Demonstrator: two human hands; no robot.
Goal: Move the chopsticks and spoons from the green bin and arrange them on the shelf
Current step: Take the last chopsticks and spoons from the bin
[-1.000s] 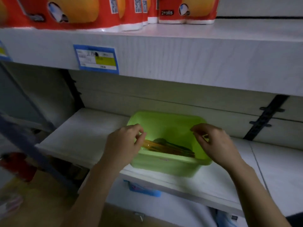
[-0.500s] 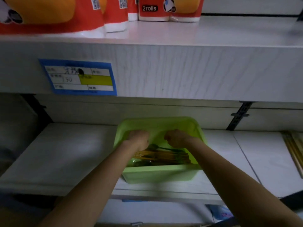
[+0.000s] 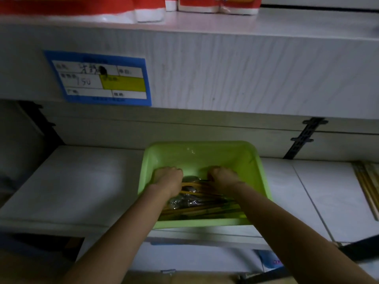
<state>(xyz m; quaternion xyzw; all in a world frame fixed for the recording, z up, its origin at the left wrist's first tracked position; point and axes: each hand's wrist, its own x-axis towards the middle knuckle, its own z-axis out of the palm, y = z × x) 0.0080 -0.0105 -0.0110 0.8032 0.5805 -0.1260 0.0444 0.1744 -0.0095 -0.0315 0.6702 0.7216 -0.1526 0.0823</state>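
The green bin (image 3: 205,152) stands on the white lower shelf (image 3: 82,181). Yellow chopsticks (image 3: 205,211) and plastic-wrapped spoons (image 3: 183,201) lie in a heap in its near half. Both my hands reach down into the bin. My left hand (image 3: 168,178) curls its fingers over the far ends of the chopsticks, at the left of the heap. My right hand (image 3: 223,175) curls over the same ends a little to the right. The fingertips of both hands are hidden under the knuckles.
More long wooden chopsticks (image 3: 367,189) lie on the shelf at the far right edge. The upper shelf board (image 3: 225,68) with a blue price label (image 3: 100,78) hangs low over the bin. Red packs (image 3: 217,5) stand on top, and a black bracket (image 3: 303,138) is on the back wall.
My hands went from the bin's rim down into the bin and closed on the utensils. My view moved closer and turned right, which brought the chopsticks at the far right into sight.
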